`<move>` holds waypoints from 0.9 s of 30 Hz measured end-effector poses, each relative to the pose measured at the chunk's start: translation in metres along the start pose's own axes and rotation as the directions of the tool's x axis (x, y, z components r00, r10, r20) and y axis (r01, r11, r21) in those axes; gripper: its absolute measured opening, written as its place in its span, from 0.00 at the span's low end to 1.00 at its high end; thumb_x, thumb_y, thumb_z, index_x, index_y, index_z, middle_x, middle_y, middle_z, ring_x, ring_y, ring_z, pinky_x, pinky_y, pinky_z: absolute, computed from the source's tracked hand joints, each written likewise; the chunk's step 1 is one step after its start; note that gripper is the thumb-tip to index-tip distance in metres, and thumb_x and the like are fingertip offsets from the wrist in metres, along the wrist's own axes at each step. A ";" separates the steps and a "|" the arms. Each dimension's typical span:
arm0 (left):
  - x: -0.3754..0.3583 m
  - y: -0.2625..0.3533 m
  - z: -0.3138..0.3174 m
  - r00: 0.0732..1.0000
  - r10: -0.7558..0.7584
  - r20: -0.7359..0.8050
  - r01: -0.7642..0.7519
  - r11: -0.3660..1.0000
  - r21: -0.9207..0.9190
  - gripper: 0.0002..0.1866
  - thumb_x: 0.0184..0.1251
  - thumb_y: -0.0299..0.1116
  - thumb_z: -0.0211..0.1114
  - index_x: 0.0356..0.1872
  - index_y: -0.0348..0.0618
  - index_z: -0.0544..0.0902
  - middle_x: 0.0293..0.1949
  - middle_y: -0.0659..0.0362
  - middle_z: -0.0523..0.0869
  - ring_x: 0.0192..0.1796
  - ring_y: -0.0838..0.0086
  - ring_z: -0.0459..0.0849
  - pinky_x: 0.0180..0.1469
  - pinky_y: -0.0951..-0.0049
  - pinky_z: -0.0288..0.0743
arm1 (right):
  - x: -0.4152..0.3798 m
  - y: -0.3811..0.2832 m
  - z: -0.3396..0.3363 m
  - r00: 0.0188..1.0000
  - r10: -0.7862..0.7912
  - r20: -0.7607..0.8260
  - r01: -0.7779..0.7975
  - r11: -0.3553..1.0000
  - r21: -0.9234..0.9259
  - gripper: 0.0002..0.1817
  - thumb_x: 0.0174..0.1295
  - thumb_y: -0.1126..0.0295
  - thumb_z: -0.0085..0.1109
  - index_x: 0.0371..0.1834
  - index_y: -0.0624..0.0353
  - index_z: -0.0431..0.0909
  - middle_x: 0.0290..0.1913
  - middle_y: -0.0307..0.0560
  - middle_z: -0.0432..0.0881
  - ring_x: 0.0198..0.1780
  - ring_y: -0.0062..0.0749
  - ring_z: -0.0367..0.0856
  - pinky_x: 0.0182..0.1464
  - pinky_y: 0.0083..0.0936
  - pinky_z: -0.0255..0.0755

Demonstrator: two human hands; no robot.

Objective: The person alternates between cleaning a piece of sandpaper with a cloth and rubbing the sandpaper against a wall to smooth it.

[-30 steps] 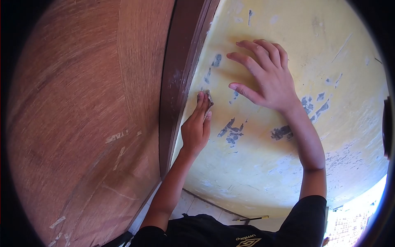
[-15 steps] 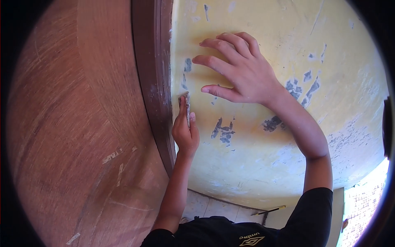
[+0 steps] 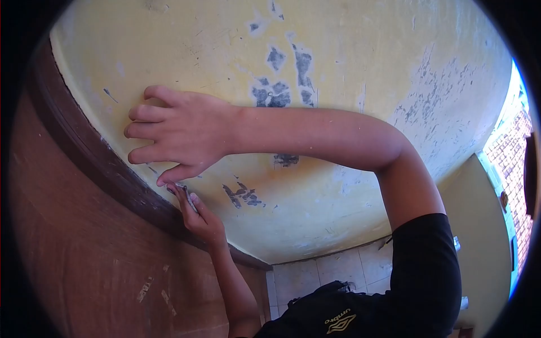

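My left hand (image 3: 202,218) is closed around a thin, greyish folded piece of sandpaper (image 3: 190,198), low on the wall beside the brown frame. Fingers cover much of the sandpaper. Just above, my right hand (image 3: 180,128) is spread with its fingers bent against or very near the yellow wall (image 3: 332,219); actual contact is hard to tell. Its thumb tip comes close to my left fingertips and partly overlaps them in view. Nothing shows in the right hand. Grey bare patches (image 3: 242,195) mark the wall to the right of my left hand.
A dark brown wooden frame (image 3: 107,155) edges the wall on the left, with a reddish-brown wooden panel (image 3: 84,225) beyond it. Below are light floor tiles (image 3: 338,270). A bright opening with a brick-patterned surface (image 3: 510,146) lies at far right.
The view has turned, so the wall and frame appear slanted. My right hand has come down closer to my left hand, its forearm now across the wall. The left hand keeps hold of the sandpaper.
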State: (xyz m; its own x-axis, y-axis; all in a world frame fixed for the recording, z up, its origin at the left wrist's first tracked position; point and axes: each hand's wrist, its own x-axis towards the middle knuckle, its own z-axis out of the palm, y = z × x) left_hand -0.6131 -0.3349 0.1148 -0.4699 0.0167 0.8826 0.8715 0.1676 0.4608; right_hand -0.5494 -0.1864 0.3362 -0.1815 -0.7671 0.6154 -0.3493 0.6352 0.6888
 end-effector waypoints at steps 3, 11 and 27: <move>0.023 0.007 -0.003 1.000 0.005 0.012 -0.004 0.999 -0.050 0.26 0.93 0.30 0.50 0.80 0.20 0.68 0.80 0.30 0.71 0.82 0.47 0.73 0.80 0.57 0.69 | 0.000 0.000 0.004 1.000 0.000 -0.016 0.000 1.000 -0.003 0.27 0.66 0.37 0.66 0.59 0.41 0.84 0.59 0.42 0.81 0.67 0.42 0.73 0.74 0.56 0.62; -0.008 -0.008 -0.001 1.000 0.003 -0.014 -0.003 1.000 0.016 0.25 0.93 0.29 0.50 0.80 0.20 0.69 0.77 0.32 0.76 0.77 0.56 0.80 0.76 0.60 0.73 | -0.002 0.001 0.007 0.998 -0.003 -0.059 0.003 1.000 0.016 0.27 0.65 0.38 0.67 0.58 0.40 0.85 0.58 0.42 0.83 0.66 0.43 0.76 0.73 0.56 0.63; 0.042 0.017 -0.013 1.000 -0.026 0.000 0.026 0.997 -0.067 0.25 0.91 0.31 0.52 0.76 0.20 0.73 0.79 0.30 0.72 0.83 0.42 0.71 0.82 0.55 0.67 | 0.005 -0.002 -0.007 0.993 0.038 0.116 -0.031 0.998 -0.060 0.26 0.75 0.37 0.59 0.64 0.39 0.80 0.66 0.39 0.80 0.72 0.39 0.74 0.78 0.48 0.61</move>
State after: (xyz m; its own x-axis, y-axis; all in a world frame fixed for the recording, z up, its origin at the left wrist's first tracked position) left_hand -0.6163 -0.3444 0.1606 -0.4923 0.0125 0.8703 0.8666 0.1014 0.4887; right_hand -0.5433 -0.1912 0.3408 -0.3000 -0.7474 0.5928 -0.2874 0.6633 0.6909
